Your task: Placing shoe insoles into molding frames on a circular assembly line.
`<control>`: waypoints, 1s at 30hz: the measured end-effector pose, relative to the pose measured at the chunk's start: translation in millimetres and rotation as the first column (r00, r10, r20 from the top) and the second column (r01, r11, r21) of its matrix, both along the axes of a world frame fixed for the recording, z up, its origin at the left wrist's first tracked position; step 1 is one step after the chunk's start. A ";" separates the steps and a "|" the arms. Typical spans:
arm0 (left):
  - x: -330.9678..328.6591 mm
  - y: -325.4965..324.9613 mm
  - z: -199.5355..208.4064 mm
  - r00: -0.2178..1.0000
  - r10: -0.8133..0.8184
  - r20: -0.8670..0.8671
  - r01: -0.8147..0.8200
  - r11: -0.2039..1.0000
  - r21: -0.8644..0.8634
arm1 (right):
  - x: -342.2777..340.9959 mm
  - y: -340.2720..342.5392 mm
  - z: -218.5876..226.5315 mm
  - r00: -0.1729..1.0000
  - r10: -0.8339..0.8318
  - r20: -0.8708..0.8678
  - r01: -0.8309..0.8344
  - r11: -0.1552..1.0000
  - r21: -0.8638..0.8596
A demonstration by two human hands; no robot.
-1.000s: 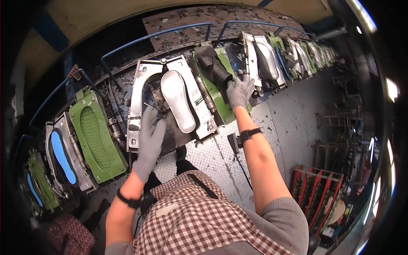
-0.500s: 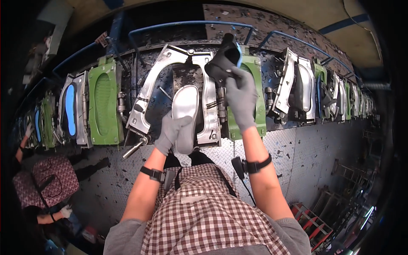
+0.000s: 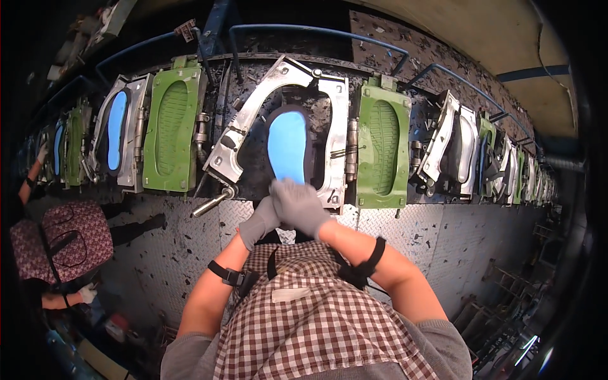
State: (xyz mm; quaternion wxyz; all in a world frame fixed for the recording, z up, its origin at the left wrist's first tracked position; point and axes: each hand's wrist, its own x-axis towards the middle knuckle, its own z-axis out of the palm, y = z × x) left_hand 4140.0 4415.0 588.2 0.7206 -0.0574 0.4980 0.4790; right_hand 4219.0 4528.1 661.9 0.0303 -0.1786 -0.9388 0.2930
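Note:
A black shoe upper with a bright blue sole face (image 3: pixel 287 147) turned upward sits over the spot of the silver foot-shaped last, which it now covers. My right hand (image 3: pixel 300 206), gloved in grey, is closed on the lower end of the upper. Just beside it and partly behind it, my grey-gloved left hand (image 3: pixel 259 223) is closed on the same end; its fingers are mostly hidden. Around the upper stands an opened silver metal mould frame (image 3: pixel 338 126), with a lever handle (image 3: pixel 212 201) at its lower left.
Green sole mould plates flank the frame, one on the right (image 3: pixel 365 158) and one on the left (image 3: pixel 152 155). Another blue-soled piece (image 3: pixel 116 130) lies in a mould farther left. Blue rails (image 3: pixel 316 29) run behind. A co-worker's gloved hand (image 3: pixel 87 292) shows at lower left.
The black upper has moved from my raised right hand onto the last, blue face up. My right hand has come down and left, next to my left hand. The view has shifted slightly.

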 end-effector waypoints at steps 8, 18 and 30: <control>-38.0 14.9 90.7 0.884 0.448 -0.133 -0.425 0.889 0.170 | -0.3 60.8 54.1 0.891 -0.414 0.186 0.443 0.882 -0.161; -51.8 106.6 49.7 0.813 0.478 -0.332 -0.250 0.802 0.543 | 11.3 62.7 -29.2 0.795 -0.605 0.035 0.496 0.616 -0.612; -21.5 142.1 20.6 0.737 0.288 -0.612 -0.138 0.950 0.281 | 42.2 136.3 -25.6 0.875 -0.456 -0.165 0.413 0.879 -0.239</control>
